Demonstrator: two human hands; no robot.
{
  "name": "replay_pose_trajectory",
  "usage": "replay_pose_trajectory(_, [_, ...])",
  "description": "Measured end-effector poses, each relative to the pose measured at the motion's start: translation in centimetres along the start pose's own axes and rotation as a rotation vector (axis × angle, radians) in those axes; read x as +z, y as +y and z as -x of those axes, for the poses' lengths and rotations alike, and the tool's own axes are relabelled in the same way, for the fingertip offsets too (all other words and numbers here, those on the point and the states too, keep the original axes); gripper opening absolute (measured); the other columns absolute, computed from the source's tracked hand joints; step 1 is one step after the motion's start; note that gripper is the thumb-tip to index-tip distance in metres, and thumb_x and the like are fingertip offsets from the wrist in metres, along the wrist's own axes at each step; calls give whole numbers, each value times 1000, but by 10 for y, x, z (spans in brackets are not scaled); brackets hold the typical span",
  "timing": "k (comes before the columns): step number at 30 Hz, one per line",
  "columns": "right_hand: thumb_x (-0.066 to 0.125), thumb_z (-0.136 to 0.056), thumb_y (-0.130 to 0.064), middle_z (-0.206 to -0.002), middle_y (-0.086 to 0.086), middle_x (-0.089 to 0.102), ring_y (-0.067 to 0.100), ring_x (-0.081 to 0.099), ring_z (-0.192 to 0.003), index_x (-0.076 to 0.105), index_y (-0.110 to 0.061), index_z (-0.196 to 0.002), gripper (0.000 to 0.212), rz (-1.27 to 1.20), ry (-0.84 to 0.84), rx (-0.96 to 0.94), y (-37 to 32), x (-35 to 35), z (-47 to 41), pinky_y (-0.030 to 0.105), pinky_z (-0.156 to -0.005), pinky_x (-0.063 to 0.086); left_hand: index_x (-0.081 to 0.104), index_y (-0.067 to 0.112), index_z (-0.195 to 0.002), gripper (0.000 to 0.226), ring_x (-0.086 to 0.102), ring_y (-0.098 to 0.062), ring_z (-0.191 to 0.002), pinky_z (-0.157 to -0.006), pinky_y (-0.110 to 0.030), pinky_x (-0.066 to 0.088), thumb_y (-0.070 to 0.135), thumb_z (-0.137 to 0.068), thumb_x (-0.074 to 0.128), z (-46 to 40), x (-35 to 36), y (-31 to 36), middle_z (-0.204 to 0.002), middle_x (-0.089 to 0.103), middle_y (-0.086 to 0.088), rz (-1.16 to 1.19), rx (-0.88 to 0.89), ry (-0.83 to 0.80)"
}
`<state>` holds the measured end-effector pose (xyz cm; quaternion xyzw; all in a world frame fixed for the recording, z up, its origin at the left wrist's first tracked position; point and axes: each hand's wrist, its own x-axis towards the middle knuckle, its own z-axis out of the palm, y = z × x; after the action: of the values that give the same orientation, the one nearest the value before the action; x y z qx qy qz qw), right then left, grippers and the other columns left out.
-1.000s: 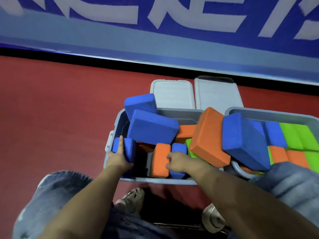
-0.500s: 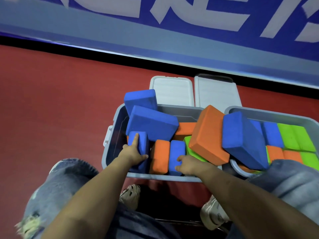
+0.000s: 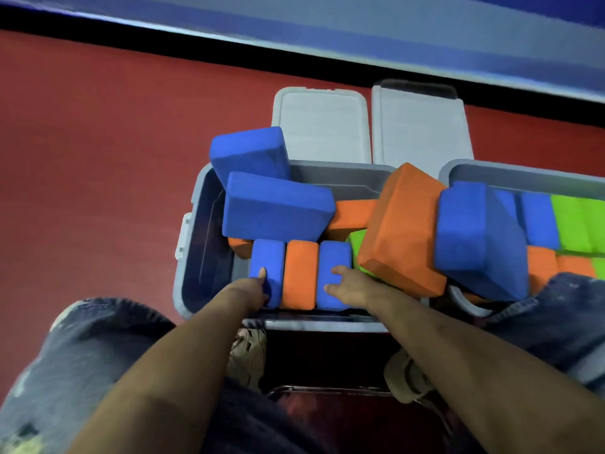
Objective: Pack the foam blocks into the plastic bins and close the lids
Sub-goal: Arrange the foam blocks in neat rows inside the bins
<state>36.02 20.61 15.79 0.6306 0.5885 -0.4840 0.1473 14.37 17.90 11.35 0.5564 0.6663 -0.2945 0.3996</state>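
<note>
A grey plastic bin (image 3: 191,244) sits on the floor before me, holding foam blocks. Along its near wall stand a blue block (image 3: 268,260), an orange block (image 3: 299,273) and another blue block (image 3: 334,260) side by side. My left hand (image 3: 253,288) grips the left blue block, thumb on its top. My right hand (image 3: 348,286) lies flat on the right blue block, fingers apart. Two big blue blocks (image 3: 275,204) lie loosely on top at the back left. A large orange block (image 3: 406,231) and a blue one (image 3: 474,237) straddle the gap to a second bin (image 3: 523,173).
Two grey lids (image 3: 322,126) lie flat on the red floor behind the bins. The second bin at right holds packed blue, green and orange blocks. My jeans-clad knees and shoes are below the bins. A blue wall runs along the back.
My left hand has slid the small blue block rightward from the bin's left end until it stands against the orange block. My right hand has stayed on the other blue block.
</note>
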Motion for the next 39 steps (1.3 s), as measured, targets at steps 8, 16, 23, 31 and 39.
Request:
replay_pose_trajectory(8, [65,-88,-27,-137,11,50,25,50,-123,45,-11,-137,56,-630,66,169,46,21,12,34,-99,41,41,24,-142,47,25,-29,-138,-108,-46,31,20,-95,42,3,-13,23,-160,2,-1,-105,-23,313])
replay_pose_trajectory(16, [69,-76,-45,-143,9,42,28,40,-134,54,-10,-102,46,-2101,-42,141,39,-5,48,51,-88,45,3,48,-148,63,-9,-33,-146,-108,-70,12,39,-97,39,10,18,78,-159,-13,11,-411,425,200])
replay_pose_trajectory(23, [70,-80,-38,-137,7,49,20,41,-133,56,-11,-119,49,-2129,69,203,62,-10,41,43,-94,43,-9,55,-143,78,-23,-31,-144,-95,-76,24,24,-97,45,-2,22,94,-152,-31,19,-494,255,21])
replay_pose_trajectory(31, [70,-81,-29,-130,11,48,22,42,-131,57,-13,-102,29,-2164,134,242,81,-18,37,41,-96,39,13,47,-147,60,5,-39,-145,-103,-68,26,38,-93,37,-9,26,3,-158,-18,14,-390,79,25])
replay_pose_trajectory(39, [70,-80,-29,-132,15,48,28,45,-126,57,-11,-105,33,-2199,188,239,81,-15,34,37,-98,40,55,28,-128,38,21,-28,-141,-109,-53,20,29,-92,45,-1,9,39,-152,31,5,-217,90,348])
